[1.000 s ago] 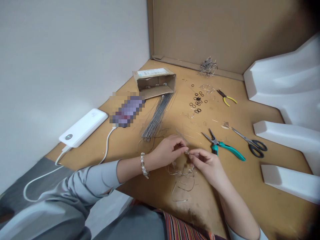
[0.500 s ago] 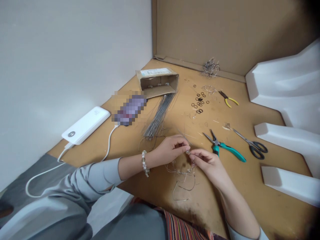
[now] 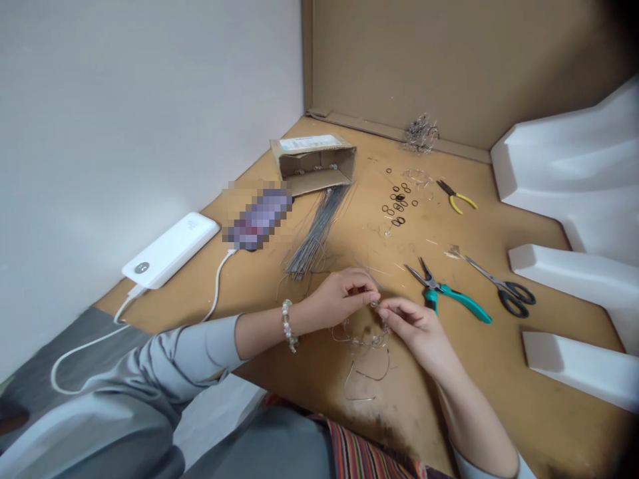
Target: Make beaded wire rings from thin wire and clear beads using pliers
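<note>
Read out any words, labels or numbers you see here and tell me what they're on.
Nothing can be read.
White label on the cardboard box: print too small.
Mark on the white power bank: too faint.
Phone: blurred out.
Teal pliers, yellow pliers, scissors: no visible text.

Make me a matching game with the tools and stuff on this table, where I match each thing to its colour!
Things:
1. pliers near the right hand
2. small pliers farther back
3. scissors
4. power bank

Colours:
A. white
B. black handles
C. teal handles
D. yellow handles

Pairs: 1-C, 2-D, 3-B, 4-A
</note>
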A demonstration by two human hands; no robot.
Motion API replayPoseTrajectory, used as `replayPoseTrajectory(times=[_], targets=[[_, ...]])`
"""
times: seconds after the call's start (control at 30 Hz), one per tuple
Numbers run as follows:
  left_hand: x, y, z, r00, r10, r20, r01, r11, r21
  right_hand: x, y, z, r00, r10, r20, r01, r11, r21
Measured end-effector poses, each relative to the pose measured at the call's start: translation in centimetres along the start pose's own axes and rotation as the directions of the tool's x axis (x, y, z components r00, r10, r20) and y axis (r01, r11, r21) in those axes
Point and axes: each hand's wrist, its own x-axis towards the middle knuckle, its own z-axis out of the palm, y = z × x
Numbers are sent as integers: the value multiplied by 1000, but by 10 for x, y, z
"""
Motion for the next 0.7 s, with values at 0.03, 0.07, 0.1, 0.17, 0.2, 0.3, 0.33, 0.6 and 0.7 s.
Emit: replayPoseTrajectory(times=[0.03,0.07,0.1,0.17,0.2,0.3,0.33,0.6,0.7], targets=[[0,0,0,1000,2,4,-2,1000,1,0,0,0,1000,-3,6,3,1000,-5],[0,-1,0,1000,4,7,-4,1000,2,0,1,0,1000,-5,10,5,1000,-8],[0,-1,0,1000,5,8,-5,1000,3,0,1,0,1000,-7,14,8,1000,-9],[0,-1,0,1000,8,8,-8,1000,9,-1,1,0,1000,-12,19,12,1000,-10],[1,-1,0,1000,12,9,-12,1000,17,-1,1,0,1000,-13,17,14,1000,-12],[0,-1,-2,998,48,29,-50,996,80,-2,1,1,1000,-19,7,19,1000,-19],[0,0,-2,997,68,42,-73,991,114,-1,2,1,1000,-22,1,22,1000,-22],[-3,4,-3,986,150,71,-166,909,383,1,8,0,997,-22,-69,18,998,-66],[0,7,-16,992,116,40,-123,910,395,1,9,0,996,-6,-88,3,999,-39]])
